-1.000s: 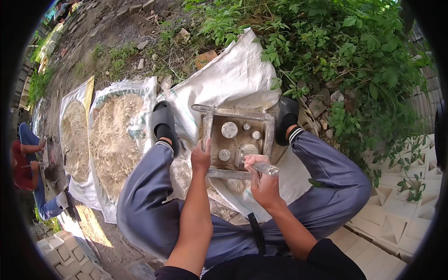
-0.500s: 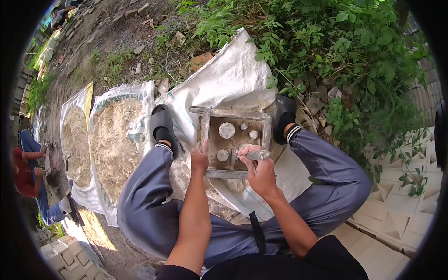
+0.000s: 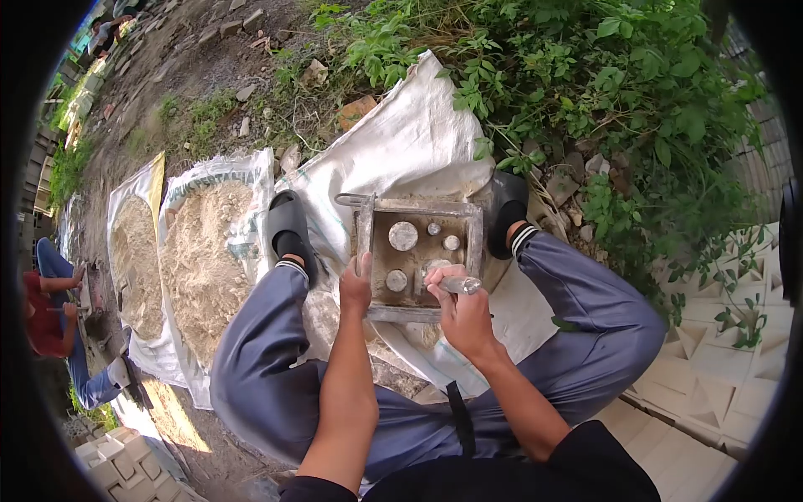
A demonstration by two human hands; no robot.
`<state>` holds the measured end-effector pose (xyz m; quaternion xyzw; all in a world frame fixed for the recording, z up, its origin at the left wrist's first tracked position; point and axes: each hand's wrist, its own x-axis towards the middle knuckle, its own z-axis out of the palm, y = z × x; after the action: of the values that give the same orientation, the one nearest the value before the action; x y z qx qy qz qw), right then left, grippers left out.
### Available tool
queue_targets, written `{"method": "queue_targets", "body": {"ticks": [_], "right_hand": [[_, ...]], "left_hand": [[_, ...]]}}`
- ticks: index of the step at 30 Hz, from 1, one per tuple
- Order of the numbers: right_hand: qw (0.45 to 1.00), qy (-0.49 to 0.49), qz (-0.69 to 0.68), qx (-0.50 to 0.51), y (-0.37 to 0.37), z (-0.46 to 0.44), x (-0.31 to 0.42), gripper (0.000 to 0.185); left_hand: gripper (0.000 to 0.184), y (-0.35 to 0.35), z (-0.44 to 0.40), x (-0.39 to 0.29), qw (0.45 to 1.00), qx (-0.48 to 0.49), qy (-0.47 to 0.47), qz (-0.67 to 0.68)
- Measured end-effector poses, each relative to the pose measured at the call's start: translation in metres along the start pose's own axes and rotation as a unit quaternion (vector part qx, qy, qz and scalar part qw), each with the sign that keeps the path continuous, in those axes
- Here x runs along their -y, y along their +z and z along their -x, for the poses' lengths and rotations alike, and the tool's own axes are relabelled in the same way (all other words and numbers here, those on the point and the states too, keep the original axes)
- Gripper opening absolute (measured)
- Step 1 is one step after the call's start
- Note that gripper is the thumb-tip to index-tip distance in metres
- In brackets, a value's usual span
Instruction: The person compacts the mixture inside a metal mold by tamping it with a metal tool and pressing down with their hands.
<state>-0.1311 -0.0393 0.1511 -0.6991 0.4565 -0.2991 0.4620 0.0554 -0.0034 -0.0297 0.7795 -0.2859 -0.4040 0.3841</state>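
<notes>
Between my feet lies a square mould frame with grey, worn bars. Inside it several round, dusty discs or knobs, the largest at the upper left, stand up from a sandy bottom. My left hand is closed around the frame's left bar, thumb on top. In my right hand, over the frame's lower right corner, is a hand tool with a thick, dust-caked handle. Its working end points into the frame and is partly hidden by my fingers, so its kind is unclear.
A white woven sack lies under the frame. To the left, sacks hold heaps of pale sandy powder. Pale patterned blocks are stacked at right, below leafy plants. Another person in a red shirt sits at far left.
My right hand and the tool have shifted very slightly. The left hand keeps its hold on the frame. The whole view has moved a little.
</notes>
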Motion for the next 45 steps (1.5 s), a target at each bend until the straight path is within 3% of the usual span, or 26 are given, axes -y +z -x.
{"method": "queue_targets", "body": {"ticks": [3, 8, 10, 14, 16, 20, 23, 26, 29, 33, 35, 40, 42, 43, 45], "right_hand": [[1.000, -0.010, -0.012, 0.005, 0.004, 0.005, -0.006, 0.019], [1.000, -0.011, 0.016, 0.006, 0.000, 0.001, -0.007, 0.021], [0.998, -0.040, -0.031, -0.035, 0.004, 0.009, 0.002, 0.022], [0.999, -0.033, 0.001, 0.021, 0.002, 0.004, -0.010, 0.023], [0.999, -0.003, -0.054, -0.001, 0.000, -0.004, 0.004, 0.024], [0.998, -0.055, -0.012, -0.025, 0.003, 0.005, 0.000, 0.023], [1.000, 0.008, -0.016, -0.016, 0.001, -0.004, -0.008, 0.019], [0.997, -0.012, -0.035, -0.061, 0.000, 0.007, 0.003, 0.017], [1.000, -0.024, 0.007, -0.002, -0.004, 0.003, -0.019, 0.017], [0.998, 0.024, -0.039, -0.043, -0.004, 0.003, 0.004, 0.018], [1.000, -0.008, 0.010, 0.012, -0.001, 0.008, -0.014, 0.021], [0.999, 0.003, -0.025, -0.026, -0.002, 0.004, -0.003, 0.026], [0.998, -0.044, -0.008, -0.045, 0.000, 0.010, 0.000, 0.026], [1.000, -0.024, -0.008, 0.002, 0.003, 0.010, -0.015, 0.026], [1.000, -0.031, 0.002, -0.003, -0.002, 0.005, -0.017, 0.026]], "left_hand": [[0.060, 0.001, -0.002, 0.010, 0.998, -0.036, 0.029, -0.032], [0.063, -0.001, 0.002, -0.003, 0.999, -0.012, 0.007, -0.030], [0.065, 0.001, -0.003, 0.011, 0.999, -0.030, 0.022, -0.034], [0.065, 0.004, -0.003, 0.009, 0.997, -0.052, 0.025, -0.059], [0.070, -0.011, 0.010, -0.023, 1.000, 0.011, -0.017, -0.020], [0.071, -0.001, 0.002, 0.010, 0.998, -0.032, 0.011, -0.055], [0.072, -0.001, 0.000, 0.002, 1.000, -0.013, 0.002, -0.025], [0.072, 0.000, -0.005, 0.016, 0.999, -0.016, -0.004, -0.039], [0.073, 0.005, -0.001, 0.012, 0.998, -0.037, 0.021, -0.052], [0.071, 0.003, -0.008, 0.015, 0.998, -0.023, 0.011, -0.050], [0.070, 0.002, -0.003, 0.024, 0.997, -0.031, 0.015, -0.065], [0.062, -0.004, 0.003, -0.005, 0.999, -0.008, 0.017, -0.025], [0.061, 0.001, -0.003, 0.013, 0.998, -0.044, 0.029, -0.040], [0.059, 0.004, -0.004, 0.018, 0.995, -0.072, 0.050, -0.049], [0.063, 0.002, -0.002, 0.007, 0.998, -0.041, 0.037, -0.030]]}}
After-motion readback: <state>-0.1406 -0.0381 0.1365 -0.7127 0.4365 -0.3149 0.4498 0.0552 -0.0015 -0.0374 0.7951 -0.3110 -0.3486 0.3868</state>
